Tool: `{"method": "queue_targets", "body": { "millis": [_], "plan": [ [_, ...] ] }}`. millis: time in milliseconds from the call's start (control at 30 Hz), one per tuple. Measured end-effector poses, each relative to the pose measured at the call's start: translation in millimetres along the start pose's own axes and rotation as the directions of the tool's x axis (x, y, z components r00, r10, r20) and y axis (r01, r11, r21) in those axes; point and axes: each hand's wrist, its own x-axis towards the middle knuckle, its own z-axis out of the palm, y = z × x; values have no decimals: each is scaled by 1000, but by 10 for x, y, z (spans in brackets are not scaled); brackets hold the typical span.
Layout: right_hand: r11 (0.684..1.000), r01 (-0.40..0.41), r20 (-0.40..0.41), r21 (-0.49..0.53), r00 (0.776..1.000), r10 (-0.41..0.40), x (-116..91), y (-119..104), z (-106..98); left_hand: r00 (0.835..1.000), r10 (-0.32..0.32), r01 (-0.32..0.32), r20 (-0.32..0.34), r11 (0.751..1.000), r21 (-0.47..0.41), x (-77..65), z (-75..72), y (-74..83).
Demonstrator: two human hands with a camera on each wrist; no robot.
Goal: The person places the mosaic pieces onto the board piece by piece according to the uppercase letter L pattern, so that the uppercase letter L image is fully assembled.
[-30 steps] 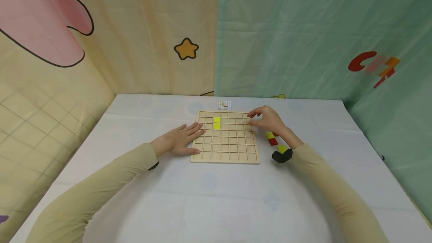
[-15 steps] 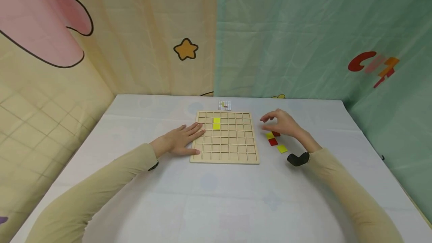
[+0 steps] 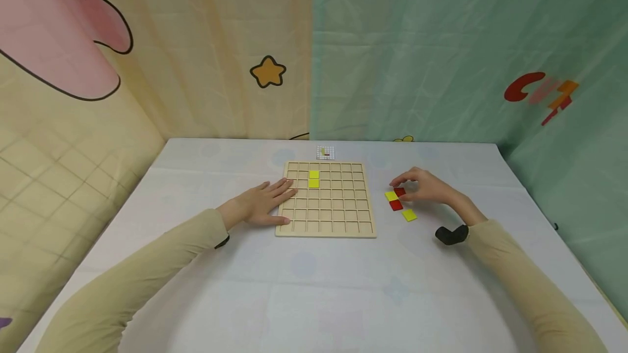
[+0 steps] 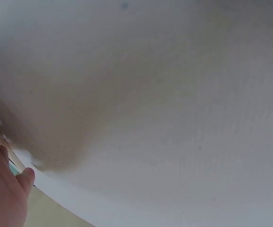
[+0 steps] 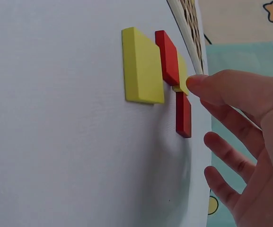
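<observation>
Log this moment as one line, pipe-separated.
left hand: rests on grid board, left edge | right hand: by two loose red tiles, two loose yellow tiles, contact unclear | on board: two yellow tiles | card: beyond board

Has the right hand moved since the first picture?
Yes: in the head view, the right hand has moved right, away from the wooden board, to the loose tiles.

A plain, lightly creased beige left sleeve (image 3: pixel 142 268) fills the lower left, its match, the right sleeve (image 3: pixel 535 282), the lower right, with a curved black wrist piece (image 3: pixel 451 235) by its cuff.
</observation>
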Motion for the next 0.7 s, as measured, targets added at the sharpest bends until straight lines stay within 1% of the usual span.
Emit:
{"method": "queue_targets", "body": {
  "millis": [133, 367, 533, 700],
  "plan": [
    [1000, -1, 15, -7, 1000, 1, -27, 42, 11, 1000, -4, 4, 5, 1000, 10, 4, -1, 5],
    [1000, 10, 5, -10, 1000, -10, -22, 64, 45, 1000, -2, 2, 4, 1000, 5, 6, 3, -3],
    [999, 45, -2, -14, 999, -45, 13, 67, 66, 1000, 5, -5, -1, 1000, -7, 1, 2, -5],
    [997, 74, -5, -27, 997, -74, 32, 54, 75, 1000, 3, -3, 0, 1000, 4, 13, 14, -8]
  ]
}}
